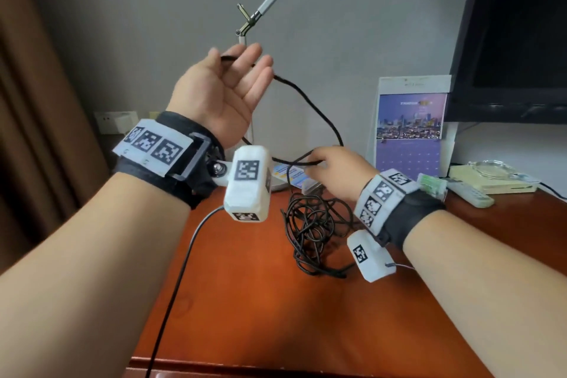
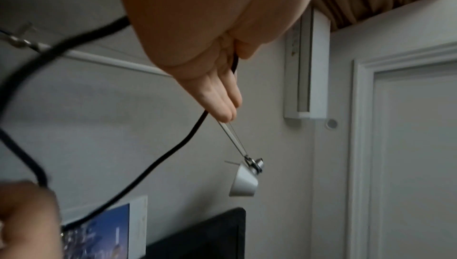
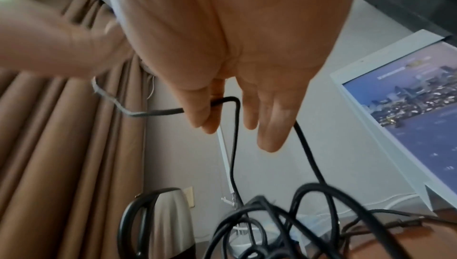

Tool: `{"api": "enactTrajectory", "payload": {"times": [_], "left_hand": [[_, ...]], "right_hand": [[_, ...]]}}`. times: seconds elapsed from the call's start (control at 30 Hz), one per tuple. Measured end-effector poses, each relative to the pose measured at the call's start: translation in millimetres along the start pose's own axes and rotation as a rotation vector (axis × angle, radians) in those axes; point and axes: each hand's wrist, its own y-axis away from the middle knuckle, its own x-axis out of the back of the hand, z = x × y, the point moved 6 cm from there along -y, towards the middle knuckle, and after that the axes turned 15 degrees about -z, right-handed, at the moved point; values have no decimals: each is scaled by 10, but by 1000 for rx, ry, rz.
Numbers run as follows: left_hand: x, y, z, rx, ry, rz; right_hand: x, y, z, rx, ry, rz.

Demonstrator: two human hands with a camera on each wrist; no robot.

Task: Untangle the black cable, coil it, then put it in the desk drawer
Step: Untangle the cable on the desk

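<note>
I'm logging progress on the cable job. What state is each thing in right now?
black cable: mostly a tangled heap on the desk, one strand lifted between both hands
left hand: raised, fingers straight, strand draped over them
right hand: low over the heap, pinching the strand
desk: no drawer in view
monitor: screen dark

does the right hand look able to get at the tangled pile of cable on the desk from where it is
Probably yes. The right hand pinches one strand just above the tangled pile on the desk, with nothing between them; it would have to let go of that strand first.
</note>
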Motion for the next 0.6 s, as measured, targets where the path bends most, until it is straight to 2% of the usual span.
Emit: {"api": "enactTrajectory", "payload": {"times": [0.07,0.13,0.23,0.33,0.4,0.43,0.5,0.6], "left_hand": [[380,-31,67,-71,65,137],[758,-41,102,-101,119,213],[1144,40,1,44,113,359],[1173,103,-248,142,159,349],[1028,134,-357,186,19,284],[901,142,-409,240,-117,199],[547,195,-520,345,-419,-31],[88,319,-672,405,-858,-343]], "right_hand": [[125,44,44,-9,13,10],[266,75,100,-7,10,37],[454,85,181,21,-32,96],[608,98,165,64,-89,158],[655,97,60,86,-72,159],[666,89,-1,98,-57,158],[684,79,-126,118,-27,177],[724,75,-285,114,22,230]]}}
